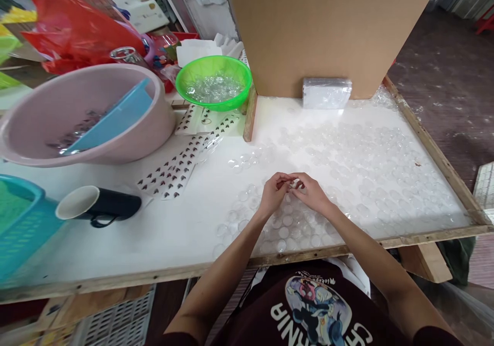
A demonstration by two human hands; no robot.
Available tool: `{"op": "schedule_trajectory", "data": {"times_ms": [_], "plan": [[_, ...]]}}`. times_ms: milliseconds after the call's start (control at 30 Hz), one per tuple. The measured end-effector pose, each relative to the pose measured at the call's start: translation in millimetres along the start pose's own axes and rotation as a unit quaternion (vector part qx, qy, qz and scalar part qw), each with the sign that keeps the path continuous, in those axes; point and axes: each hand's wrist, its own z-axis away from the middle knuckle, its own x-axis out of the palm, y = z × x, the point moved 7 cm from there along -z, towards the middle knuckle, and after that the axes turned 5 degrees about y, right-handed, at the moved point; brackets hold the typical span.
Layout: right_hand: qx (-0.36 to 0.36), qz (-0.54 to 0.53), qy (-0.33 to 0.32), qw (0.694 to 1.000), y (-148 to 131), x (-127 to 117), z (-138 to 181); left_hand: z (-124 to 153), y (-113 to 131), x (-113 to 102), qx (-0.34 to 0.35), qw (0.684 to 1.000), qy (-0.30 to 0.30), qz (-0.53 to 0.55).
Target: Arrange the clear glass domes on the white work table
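Observation:
My left hand (276,194) and my right hand (310,192) meet above the table, fingertips pinched together. Between them is a small clear piece (294,185), mostly covered by the fingers, so its exact shape is hidden. Under and around both hands lie many clear round plastic discs (283,232), spread loosely over the white tabletop (181,232). More of these discs (370,186) cover the right side, up to the wooden edging.
A green bowl (247,91) holds clear pieces. Left of it are a pink basin (154,130) with a blue scoop (111,117), sticker sheets (173,171), a dark mug (119,203) on its side and a teal basket (27,238). A cardboard sheet (328,27) stands behind a wrapped stack (327,93).

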Motion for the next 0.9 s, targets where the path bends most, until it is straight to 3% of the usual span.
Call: {"op": "schedule_trajectory", "data": {"times_ms": [133,267,367,533,700,800,900], "plan": [[0.031,0.031,0.036,0.998,13.4,-1.2,-9.6,-0.5,-0.5,1.2,0.004,1.000,-0.009,-0.010],[0.075,0.102,-0.010,0.992,23.4,0.3,-18.6,-2.0,4.8,-11.3,0.038,0.993,0.041,-0.101],[0.069,0.148,-0.039,0.986,22.1,2.6,-26.9,-2.0,11.5,-18.6,0.077,0.975,0.054,-0.201],[0.050,0.171,-0.020,0.984,20.3,-3.1,-37.5,3.4,21.1,-7.4,0.179,0.928,-0.043,-0.325],[0.018,0.157,-0.015,0.987,21.8,-11.1,-29.4,9.3,16.3,8.8,0.212,0.892,-0.142,-0.374],[-0.004,0.153,-0.006,0.988,22.7,-16.3,-21.3,9.5,14.0,9.5,0.212,0.896,-0.141,-0.364],[-0.001,0.146,0.027,0.989,26.1,-25.4,-15.3,6.0,11.3,-0.1,0.173,0.921,-0.089,-0.339]]}}
